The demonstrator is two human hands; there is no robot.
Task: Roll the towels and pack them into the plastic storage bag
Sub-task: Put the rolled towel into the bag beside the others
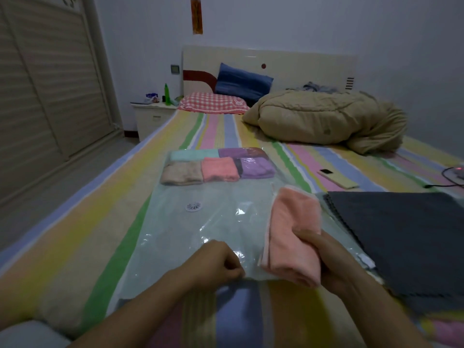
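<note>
right hand (pixel 324 259) is wrapped round the pink towel roll (pixel 293 227), which points lengthwise away, and left hand (pixel 216 262) pinches the plastic storage bag (pixel 200 222) at its near edge just left of it

Blurred: left hand (pixel 216 262) fingertips, grip on bag (pixel 200 222) unclear. Palm of right hand (pixel 329 267) hidden behind pink towel (pixel 292 234).

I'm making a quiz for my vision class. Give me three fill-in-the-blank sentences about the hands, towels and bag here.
The towel in the right hand is ____.
The left hand pinches the near edge of the plastic storage bag, which lies on the ____.
Inside the bag, the beige towel lies directly ____ of the packed pink towel.
Missing words: pink; bed; left.
</note>
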